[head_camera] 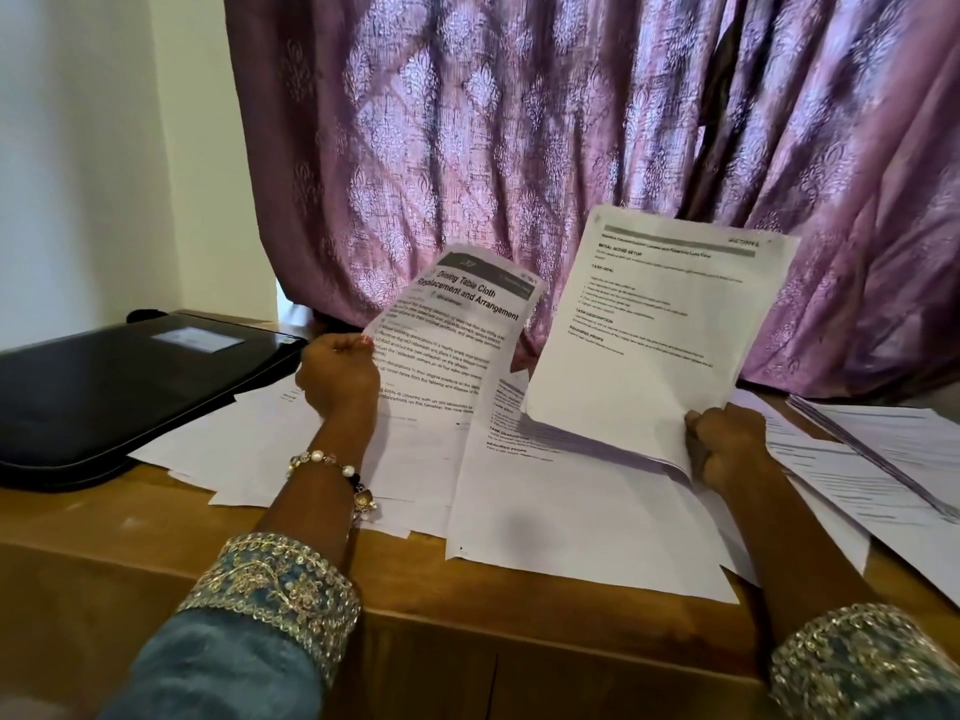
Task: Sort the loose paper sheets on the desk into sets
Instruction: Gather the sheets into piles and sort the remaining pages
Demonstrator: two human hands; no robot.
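Note:
My left hand [337, 374] grips the left edge of a printed sheet [457, 324] headed "Dining Table Cloth Replacement and Arrangement" and holds it tilted up off the desk. My right hand [727, 444] grips the lower right corner of a thin stack of printed sheets [654, 324], lifted and leaning toward the curtain. Several loose white sheets [561, 511] lie overlapping on the wooden desk [130, 532] under both hands. More sheets [883, 459] are spread at the right.
A black closed case or laptop-like device [119, 392] lies on the desk's left part, over some paper edges. A purple patterned curtain [519, 122] hangs right behind the desk. A white wall [78, 148] is at the left. The desk's front edge runs below the papers.

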